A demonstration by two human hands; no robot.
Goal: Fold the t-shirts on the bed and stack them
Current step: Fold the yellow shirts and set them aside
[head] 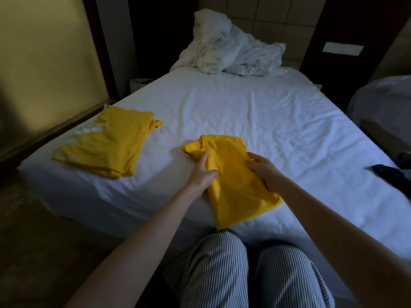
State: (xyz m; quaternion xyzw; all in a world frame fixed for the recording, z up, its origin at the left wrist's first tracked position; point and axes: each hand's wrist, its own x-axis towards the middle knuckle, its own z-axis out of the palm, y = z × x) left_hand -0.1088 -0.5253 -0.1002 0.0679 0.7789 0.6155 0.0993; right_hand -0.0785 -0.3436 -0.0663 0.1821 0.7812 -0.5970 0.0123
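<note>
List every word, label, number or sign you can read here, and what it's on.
None can be read.
White print on the left shirt: too blurred to tell whether it is lettering.
On the wall plate: no marks legible.

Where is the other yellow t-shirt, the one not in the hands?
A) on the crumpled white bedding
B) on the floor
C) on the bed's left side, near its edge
C: the other yellow t-shirt lies flat on the bed, left of the held t-shirt.
</note>
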